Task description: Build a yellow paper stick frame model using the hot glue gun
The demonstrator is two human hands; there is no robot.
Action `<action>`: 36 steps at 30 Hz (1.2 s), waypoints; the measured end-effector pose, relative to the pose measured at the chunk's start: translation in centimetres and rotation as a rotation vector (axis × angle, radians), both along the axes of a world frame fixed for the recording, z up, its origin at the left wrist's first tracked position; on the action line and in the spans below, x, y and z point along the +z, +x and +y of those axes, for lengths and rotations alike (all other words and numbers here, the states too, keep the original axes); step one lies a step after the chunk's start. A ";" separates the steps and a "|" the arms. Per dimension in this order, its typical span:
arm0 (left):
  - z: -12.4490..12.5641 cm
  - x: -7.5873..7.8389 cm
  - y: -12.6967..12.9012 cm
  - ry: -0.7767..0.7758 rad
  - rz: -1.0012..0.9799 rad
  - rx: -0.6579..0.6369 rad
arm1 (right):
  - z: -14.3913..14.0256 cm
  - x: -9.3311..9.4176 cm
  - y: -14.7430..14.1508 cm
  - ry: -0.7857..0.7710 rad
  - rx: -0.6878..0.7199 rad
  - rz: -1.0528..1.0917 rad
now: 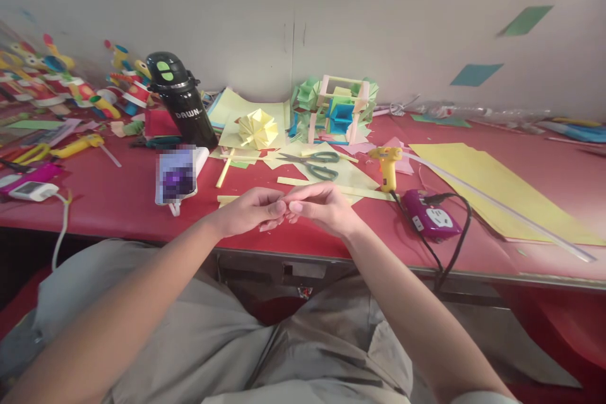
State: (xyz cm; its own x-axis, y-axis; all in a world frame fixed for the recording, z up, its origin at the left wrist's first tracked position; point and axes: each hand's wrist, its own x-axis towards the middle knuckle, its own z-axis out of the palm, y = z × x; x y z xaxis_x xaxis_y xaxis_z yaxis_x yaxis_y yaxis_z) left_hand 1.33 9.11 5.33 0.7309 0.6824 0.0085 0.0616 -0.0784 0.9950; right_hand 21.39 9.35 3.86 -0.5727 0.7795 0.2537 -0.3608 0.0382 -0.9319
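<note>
Meeting fingertip to fingertip, left hand (250,211) and right hand (322,205), fingers curled, pinching something too small to tell; yellow paper strip (303,182) just beyond them, scissors (315,164) farther, glue gun (388,167) beyond-right of right hand

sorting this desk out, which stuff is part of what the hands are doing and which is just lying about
In hand: left hand and right hand, fingertips pinched together; what they pinch is hidden.

Lying about: scissors, glue gun, black bottle, power strip, yellow paper flower.
</note>
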 end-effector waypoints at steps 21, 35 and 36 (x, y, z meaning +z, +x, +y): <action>-0.5 0.5 0.6 0.154 0.218 0.410 | 0.2 -1.1 -0.7 0.508 -0.499 -0.402; -0.3 0.3 0.4 0.084 0.130 0.321 | 0.3 -0.8 -0.4 0.308 -0.513 -0.342; -0.3 0.3 0.4 0.094 0.131 0.327 | 0.4 -0.8 -0.3 0.278 -0.536 -0.338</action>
